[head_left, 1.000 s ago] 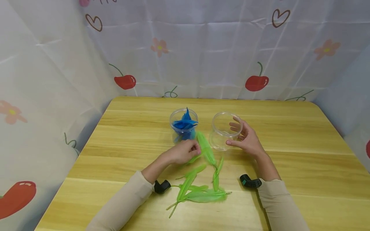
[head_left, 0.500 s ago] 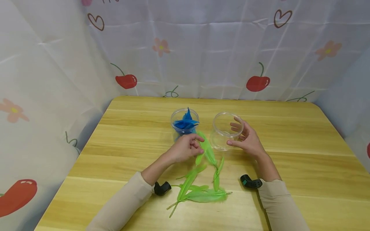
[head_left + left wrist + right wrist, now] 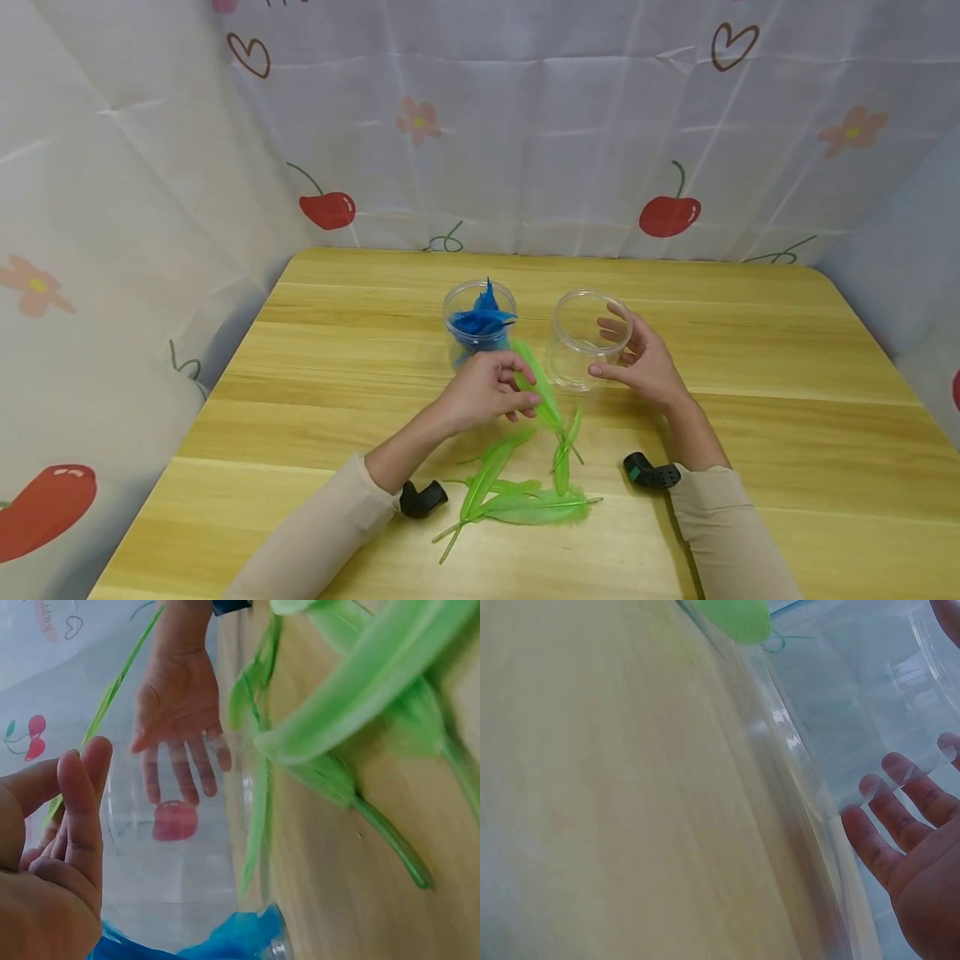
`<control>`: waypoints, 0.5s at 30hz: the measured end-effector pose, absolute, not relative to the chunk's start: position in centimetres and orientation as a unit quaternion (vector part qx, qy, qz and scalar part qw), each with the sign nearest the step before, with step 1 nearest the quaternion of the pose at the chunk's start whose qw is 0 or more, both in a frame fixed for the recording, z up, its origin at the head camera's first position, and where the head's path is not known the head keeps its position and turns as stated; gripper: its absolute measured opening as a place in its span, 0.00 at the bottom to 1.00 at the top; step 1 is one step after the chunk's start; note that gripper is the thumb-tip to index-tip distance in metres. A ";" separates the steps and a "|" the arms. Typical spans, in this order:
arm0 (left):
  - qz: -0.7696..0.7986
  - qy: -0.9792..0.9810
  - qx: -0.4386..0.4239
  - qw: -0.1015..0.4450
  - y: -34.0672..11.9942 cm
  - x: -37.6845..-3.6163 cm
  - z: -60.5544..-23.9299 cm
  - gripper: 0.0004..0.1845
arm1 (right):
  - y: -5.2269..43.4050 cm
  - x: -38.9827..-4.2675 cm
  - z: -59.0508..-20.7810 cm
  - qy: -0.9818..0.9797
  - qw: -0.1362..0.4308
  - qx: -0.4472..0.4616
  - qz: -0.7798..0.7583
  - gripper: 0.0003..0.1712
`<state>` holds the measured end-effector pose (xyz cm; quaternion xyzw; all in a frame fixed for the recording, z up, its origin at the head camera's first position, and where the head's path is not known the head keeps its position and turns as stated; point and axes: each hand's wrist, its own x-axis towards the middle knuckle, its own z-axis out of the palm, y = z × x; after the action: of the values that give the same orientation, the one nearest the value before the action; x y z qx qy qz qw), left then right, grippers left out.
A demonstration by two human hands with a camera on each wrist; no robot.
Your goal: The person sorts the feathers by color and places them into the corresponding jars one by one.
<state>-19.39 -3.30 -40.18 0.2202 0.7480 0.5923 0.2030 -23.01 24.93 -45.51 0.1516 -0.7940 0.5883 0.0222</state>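
Note:
My left hand (image 3: pixel 491 392) pinches a thin green feather (image 3: pixel 105 705) between thumb and fingertips, over the middle of the table in front of the blue-filled jar. My right hand (image 3: pixel 645 362) holds a clear plastic jar (image 3: pixel 572 379) from its right side, thumb toward me and fingers around the far side; the right wrist view has those fingertips at its wall. Nothing shows inside this jar. A second clear jar (image 3: pixel 448 333), to the left, contains blue feathers (image 3: pixel 480 321) whose tips rise above the rim. Several green feathers (image 3: pixel 528 508) lie loosely crossed on the table below the hands.
Beneath everything is a light wooden table (image 3: pixel 337 333). A white cloth (image 3: pixel 525 150) printed with cherries, flowers and hearts hangs behind it and to the left. Black wrist devices (image 3: pixel 651 472) sit at both sleeve cuffs.
My left hand has lifted a green feather from beside the blue-filled jar and moved slightly right, the feather's stem now pointing down-right. The right hand and both jars have stayed put.

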 end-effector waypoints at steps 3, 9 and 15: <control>0.598 0.749 0.227 0.174 -3.1 -19.1 -39.8 0.07 | 24.9 -23.0 -45.5 -0.793 0.022 0.152 0.589 0.52; 0.621 0.744 0.222 0.109 -2.6 -19.0 -39.5 0.07 | 24.9 -22.9 -45.5 -0.795 0.022 0.149 0.588 0.51; 0.691 0.688 0.199 0.098 -1.8 -19.1 -39.1 0.07 | 24.8 -22.9 -45.4 -0.795 0.022 0.147 0.588 0.51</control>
<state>-19.12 -1.83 -39.12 0.1992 0.6884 0.6905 0.0980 -22.89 24.81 -45.40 0.1474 -0.7952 0.5877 0.0223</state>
